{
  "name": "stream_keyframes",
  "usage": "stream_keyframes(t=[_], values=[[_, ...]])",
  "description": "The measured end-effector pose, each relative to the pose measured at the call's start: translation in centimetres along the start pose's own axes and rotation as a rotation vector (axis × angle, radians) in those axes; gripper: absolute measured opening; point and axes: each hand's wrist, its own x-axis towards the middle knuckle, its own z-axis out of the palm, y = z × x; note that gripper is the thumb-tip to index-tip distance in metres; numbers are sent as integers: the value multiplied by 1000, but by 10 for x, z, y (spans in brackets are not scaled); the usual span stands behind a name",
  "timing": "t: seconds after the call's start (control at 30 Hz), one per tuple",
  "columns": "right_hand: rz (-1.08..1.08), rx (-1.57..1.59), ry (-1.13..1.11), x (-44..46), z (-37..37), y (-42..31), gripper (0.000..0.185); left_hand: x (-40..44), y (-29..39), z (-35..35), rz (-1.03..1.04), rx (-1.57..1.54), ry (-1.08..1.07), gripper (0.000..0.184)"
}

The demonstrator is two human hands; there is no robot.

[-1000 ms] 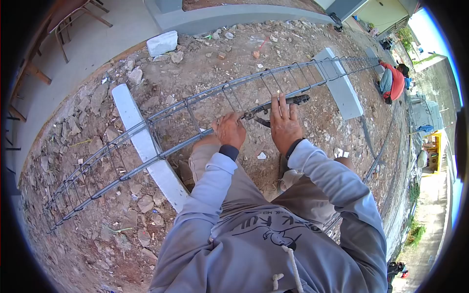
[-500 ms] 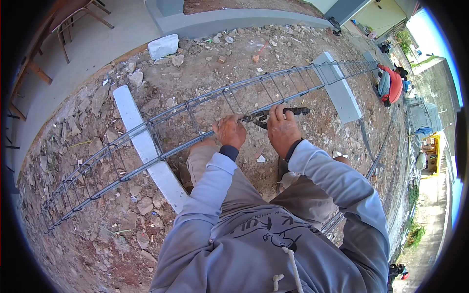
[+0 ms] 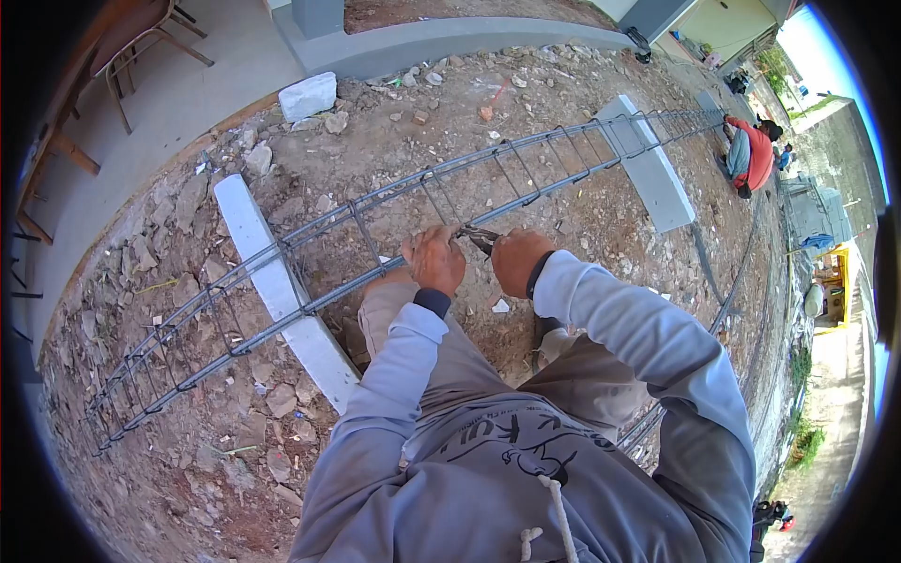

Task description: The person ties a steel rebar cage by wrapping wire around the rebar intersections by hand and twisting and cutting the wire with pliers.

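Observation:
A long rebar cage (image 3: 347, 288) with square stirrups runs across the view, resting on two pale beams. My left hand (image 3: 435, 260) is closed on its near lower bar, between the beams; the fingertips are partly hidden. Just right of it, my right hand (image 3: 518, 263) is wrapped round the handles of dark metal pliers (image 3: 481, 240). The jaws of the pliers point left and meet the bar beside my left fingers. Any wire in the jaws is too small to make out.
A left beam (image 3: 272, 281) and a right beam (image 3: 652, 183) lie under the cage. A co-worker in red (image 3: 751, 155) crouches at its far end. Rubble covers the ground, with a white block (image 3: 308, 96) near the paving. A chair (image 3: 141, 47) stands top left.
My right hand has come left and slightly down, and its fingers have closed round the plier handles, which stuck out to the right before. My left hand stays at the bar.

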Motion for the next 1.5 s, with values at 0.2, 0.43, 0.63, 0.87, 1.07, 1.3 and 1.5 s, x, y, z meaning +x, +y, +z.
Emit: stream_keyframes(t=[0.2,0.43,0.63,0.87,1.07,1.3,1.5], values=[[27,259,-182,8,-34,6,27,-4,-1,-3,54,19,4,33],[15,369,-331,25,-36,40,31,-4,2,-6,53,62,-70,42],[165,1016,-605,30,-15,78,34,-17,43,-18,162,86,-83,76],[99,1547,-696,25,20,97,35,-17,65,21,375,-51,-44,70],[204,1094,-335,-7,23,90,50,6,58,27,489,-161,-193,35],[384,173,299,-53,55,29,37,14,60,37,511,-88,-343,35],[348,904,-165,-45,38,35,26,-11,62,7,459,-36,-210,50]])
